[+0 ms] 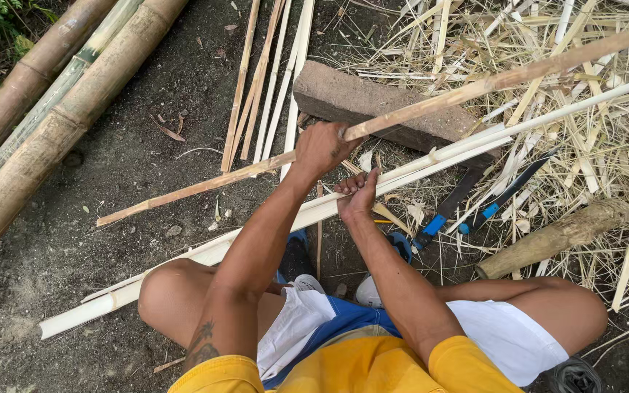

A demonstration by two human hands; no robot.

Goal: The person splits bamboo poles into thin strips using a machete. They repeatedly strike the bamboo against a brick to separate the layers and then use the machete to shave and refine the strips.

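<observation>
Gripping a brown bamboo strip in my closed left hand; it slants up-right. My right hand curls on pale split bamboo just below.

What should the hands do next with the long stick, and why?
Probably lay the brown strip down beside the pale strips. The left hand grips it lifted above the ground, while the right hand already rests on the pale ones, and the two knives lie untouched.
</observation>
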